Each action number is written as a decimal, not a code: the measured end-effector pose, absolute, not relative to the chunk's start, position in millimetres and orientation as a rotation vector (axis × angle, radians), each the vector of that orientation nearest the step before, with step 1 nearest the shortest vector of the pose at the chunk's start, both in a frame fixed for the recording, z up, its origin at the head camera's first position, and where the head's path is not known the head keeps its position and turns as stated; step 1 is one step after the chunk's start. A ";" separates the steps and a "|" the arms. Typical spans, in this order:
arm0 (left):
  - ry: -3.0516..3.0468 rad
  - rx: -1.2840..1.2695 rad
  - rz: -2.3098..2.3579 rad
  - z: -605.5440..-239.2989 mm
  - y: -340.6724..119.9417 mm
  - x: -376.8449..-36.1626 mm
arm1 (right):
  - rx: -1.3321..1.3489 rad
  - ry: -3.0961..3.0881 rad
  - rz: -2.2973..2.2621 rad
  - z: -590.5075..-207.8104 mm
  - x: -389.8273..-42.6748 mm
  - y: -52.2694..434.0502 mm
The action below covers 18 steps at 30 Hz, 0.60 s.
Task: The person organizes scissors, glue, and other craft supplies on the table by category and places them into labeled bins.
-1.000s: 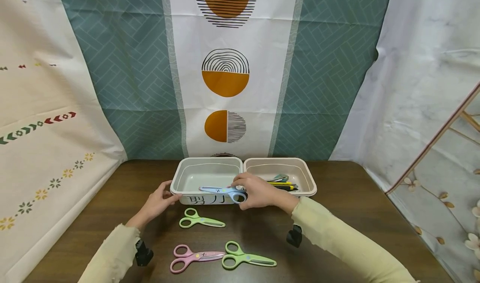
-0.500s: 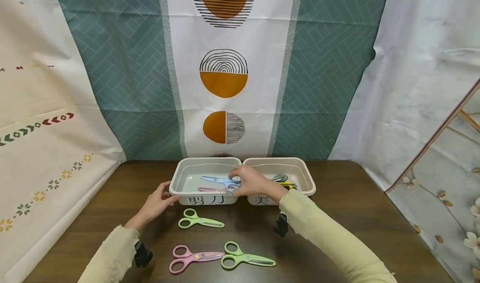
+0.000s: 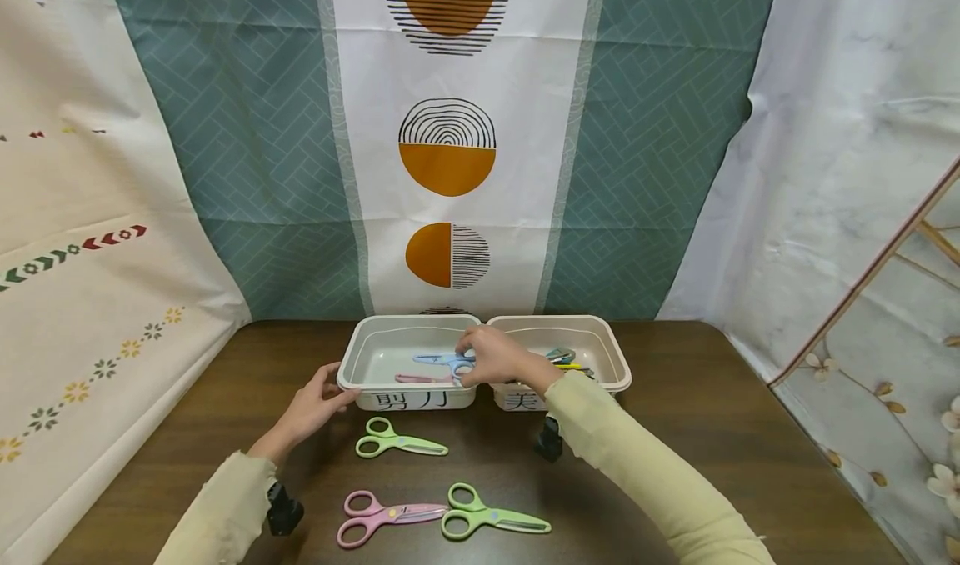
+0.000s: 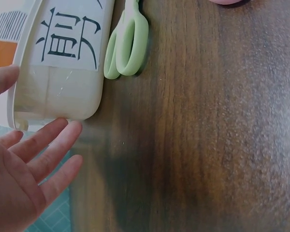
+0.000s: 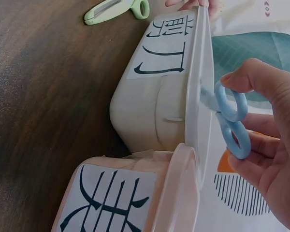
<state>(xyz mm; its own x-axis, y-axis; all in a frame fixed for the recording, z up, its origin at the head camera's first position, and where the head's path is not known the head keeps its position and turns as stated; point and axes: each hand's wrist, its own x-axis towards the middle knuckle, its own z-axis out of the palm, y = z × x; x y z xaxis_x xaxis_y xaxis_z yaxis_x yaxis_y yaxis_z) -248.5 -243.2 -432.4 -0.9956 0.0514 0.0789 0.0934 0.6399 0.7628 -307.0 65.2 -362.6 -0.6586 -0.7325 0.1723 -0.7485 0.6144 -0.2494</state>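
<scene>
Blue scissors (image 3: 442, 360) over bin (image 3: 360, 344), brown table (image 3: 675, 432).

Both arms in long pale yellow-green sleeves of a thin, slightly crinkled fabric, cuffs ending at the wrists. Left hand (image 3: 310, 407) and right hand (image 3: 491, 357) bare; no rings, watch or gloves visible. A small black device is strapped under each wrist, left (image 3: 283, 511) and right (image 3: 548, 444). Fingernails short, unpainted.
</scene>
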 end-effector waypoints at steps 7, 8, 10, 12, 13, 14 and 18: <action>-2.794 -0.114 -1.334 -434.8 -243.3 -245.7 | 1.271 -2.779 0.443 -366.4 -308.0 62.1; -2.794 -0.113 -1.334 -435.0 -243.2 -245.5 | 1.274 -2.779 0.447 -366.7 -308.3 61.8; -2.792 -0.113 -1.333 -435.2 -243.3 -245.6 | 1.282 -2.778 0.460 -367.0 -308.8 60.8; -2.791 -0.116 -1.330 -435.3 -243.6 -246.4 | 1.285 -2.783 0.486 -367.0 -309.7 59.0; -2.791 -0.117 -1.329 -435.0 -243.7 -246.7 | 1.286 -2.786 0.496 -367.4 -310.2 58.1; -2.792 -0.118 -1.330 -434.8 -243.8 -247.0 | 1.286 -2.792 0.511 -367.7 -310.5 57.3; -2.802 -0.120 -1.323 -433.7 -243.5 -247.7 | 1.272 -2.800 0.551 -370.0 -312.4 54.6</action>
